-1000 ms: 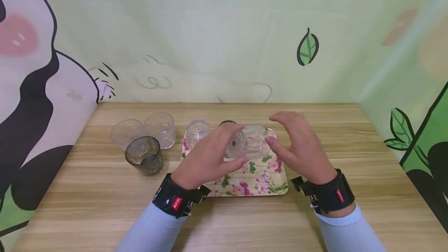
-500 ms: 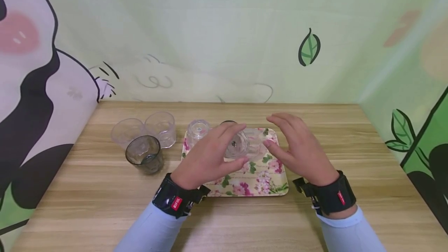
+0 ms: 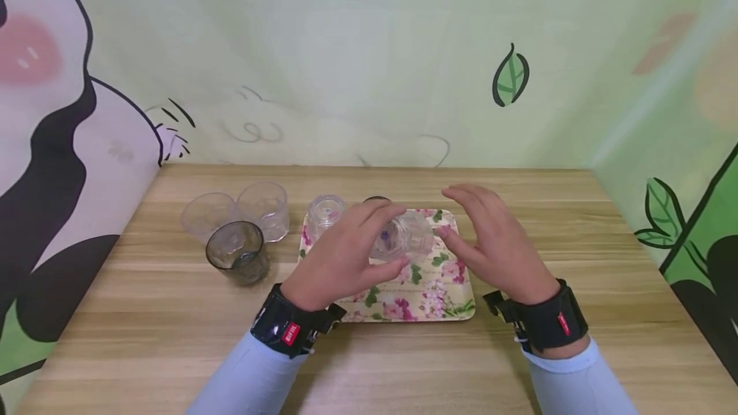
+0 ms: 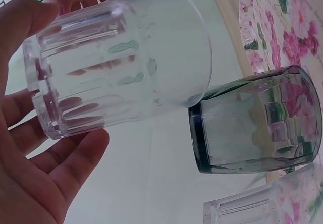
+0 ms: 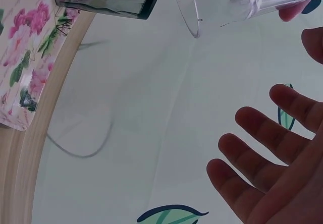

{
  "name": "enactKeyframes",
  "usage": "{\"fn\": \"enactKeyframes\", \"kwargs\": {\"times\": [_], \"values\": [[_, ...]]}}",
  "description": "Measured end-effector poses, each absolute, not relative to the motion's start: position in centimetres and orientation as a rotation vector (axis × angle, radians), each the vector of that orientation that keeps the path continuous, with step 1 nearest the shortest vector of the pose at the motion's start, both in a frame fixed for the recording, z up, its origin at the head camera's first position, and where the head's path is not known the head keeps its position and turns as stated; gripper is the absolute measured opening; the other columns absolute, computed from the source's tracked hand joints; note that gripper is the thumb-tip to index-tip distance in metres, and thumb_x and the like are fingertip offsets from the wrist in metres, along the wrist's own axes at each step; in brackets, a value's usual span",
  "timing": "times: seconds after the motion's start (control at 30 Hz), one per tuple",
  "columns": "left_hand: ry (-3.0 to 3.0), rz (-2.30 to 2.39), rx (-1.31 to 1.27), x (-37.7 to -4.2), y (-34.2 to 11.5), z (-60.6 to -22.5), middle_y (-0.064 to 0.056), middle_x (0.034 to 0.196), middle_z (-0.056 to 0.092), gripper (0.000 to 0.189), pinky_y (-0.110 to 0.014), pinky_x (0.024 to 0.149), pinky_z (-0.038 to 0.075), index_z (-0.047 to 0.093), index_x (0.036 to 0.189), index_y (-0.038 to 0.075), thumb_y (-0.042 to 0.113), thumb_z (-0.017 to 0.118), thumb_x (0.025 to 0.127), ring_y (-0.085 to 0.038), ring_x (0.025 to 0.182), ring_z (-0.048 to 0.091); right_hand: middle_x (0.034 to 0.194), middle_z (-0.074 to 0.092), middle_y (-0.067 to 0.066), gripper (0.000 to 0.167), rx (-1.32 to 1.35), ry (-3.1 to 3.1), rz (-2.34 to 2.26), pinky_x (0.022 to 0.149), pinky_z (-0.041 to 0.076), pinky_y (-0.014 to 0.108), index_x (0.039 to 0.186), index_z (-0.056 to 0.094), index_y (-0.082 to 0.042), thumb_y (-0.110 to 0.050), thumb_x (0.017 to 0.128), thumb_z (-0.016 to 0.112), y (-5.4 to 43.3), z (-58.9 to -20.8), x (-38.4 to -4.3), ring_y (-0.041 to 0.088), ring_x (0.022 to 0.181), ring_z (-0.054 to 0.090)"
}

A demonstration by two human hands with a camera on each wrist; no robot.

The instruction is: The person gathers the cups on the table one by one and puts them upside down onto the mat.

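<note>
My left hand point(image 3: 346, 255) holds a clear ribbed tumbler point(image 4: 126, 67) near its thick base, fingers and thumb around it. The tumbler is held above the floral tray point(image 3: 403, 303), tilted, with its rim pointing away from the palm. To its right, my right hand point(image 3: 490, 242) is held in the air with fingers spread and nothing in it. A smoky grey tumbler point(image 4: 242, 123) stands on the tray, mostly hidden by my left hand in the head view. Another clear tumbler point(image 3: 325, 213) sits base-up at the tray's back left corner.
Left of the tray, a second grey tumbler point(image 3: 239, 255) stands upright in front of two clear tumblers, one on the left point(image 3: 207, 213) and one on the right point(image 3: 268, 213). A printed cloth wall point(image 3: 369, 82) rises behind the wooden table point(image 3: 144, 312).
The held clear tumbler has turned slightly in my left hand, so its rim end reaches less far to the right. Both hands have stayed nearly in place.
</note>
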State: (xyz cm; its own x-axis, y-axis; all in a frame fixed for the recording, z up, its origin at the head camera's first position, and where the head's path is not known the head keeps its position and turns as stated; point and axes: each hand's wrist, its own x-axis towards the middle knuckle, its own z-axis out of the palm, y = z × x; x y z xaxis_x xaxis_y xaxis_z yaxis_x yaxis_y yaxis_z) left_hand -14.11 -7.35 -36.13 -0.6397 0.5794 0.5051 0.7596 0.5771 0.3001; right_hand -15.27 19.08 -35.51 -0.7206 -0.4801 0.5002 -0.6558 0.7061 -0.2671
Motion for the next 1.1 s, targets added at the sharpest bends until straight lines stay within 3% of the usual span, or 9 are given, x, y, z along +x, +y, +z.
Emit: {"fn": "enactKeyframes", "kwargs": {"times": [0.23, 0.63, 0.87, 0.97, 1.1], "values": [[-2.471, -0.692, -1.096, -14.2, -7.2, -36.1, -0.007, 0.136, 0.057, 0.072, -0.034, 0.107, 0.047, 0.050, 0.144, 0.008, 0.042, 0.077, 0.086, -0.019, 0.122, 0.056, 0.143, 0.051, 0.016, 0.059, 0.875, -2.498, 0.629, 0.109, 0.040, 0.055, 0.143, 0.049, -0.007, -0.026, 0.091, 0.070, 19.3, -35.4, -15.3, 0.034, 0.134, 0.045], [-2.490, -0.719, -1.097, -14.2, -6.7, -36.6, -0.007, 0.134, 0.055, 0.067, -0.031, 0.098, 0.053, 0.049, 0.145, 0.007, 0.035, 0.071, 0.088, -0.018, 0.117, 0.056, 0.142, 0.051, 0.017, 0.058, 0.869, -2.495, 0.627, 0.108, 0.041, 0.055, 0.140, 0.052, -0.006, -0.028, 0.090, 0.071, 19.4, -35.5, -15.4, 0.036, 0.133, 0.045], [-2.500, -0.717, -1.097, -14.2, -6.5, -36.8, -0.004, 0.120, 0.056, 0.064, -0.027, 0.082, 0.053, 0.051, 0.143, 0.007, 0.036, 0.071, 0.089, -0.011, 0.094, 0.053, 0.141, 0.052, 0.016, 0.057, 0.862, -2.503, 0.617, 0.108, 0.041, 0.054, 0.139, 0.053, -0.006, -0.029, 0.090, 0.072, 19.4, -35.5, -15.5, 0.035, 0.132, 0.046], [-2.509, -0.707, -1.102, -14.3, -6.4, -36.8, -0.004, 0.122, 0.056, 0.064, -0.027, 0.084, 0.053, 0.050, 0.144, 0.008, 0.037, 0.070, 0.091, -0.012, 0.098, 0.054, 0.140, 0.052, 0.016, 0.056, 0.864, -2.498, 0.625, 0.108, 0.041, 0.054, 0.138, 0.053, -0.006, -0.028, 0.091, 0.072, 19.4, -35.4, -15.5, 0.035, 0.132, 0.046], [-2.522, -0.680, -1.105, -14.5, -6.1, -36.7, -0.007, 0.132, 0.057, 0.064, -0.031, 0.094, 0.054, 0.051, 0.143, 0.008, 0.040, 0.070, 0.091, -0.017, 0.113, 0.057, 0.140, 0.053, 0.016, 0.055, 0.866, -2.490, 0.623, 0.108, 0.041, 0.054, 0.138, 0.054, -0.006, -0.028, 0.090, 0.072, 19.5, -35.5, -15.5, 0.035, 0.131, 0.046]]}}
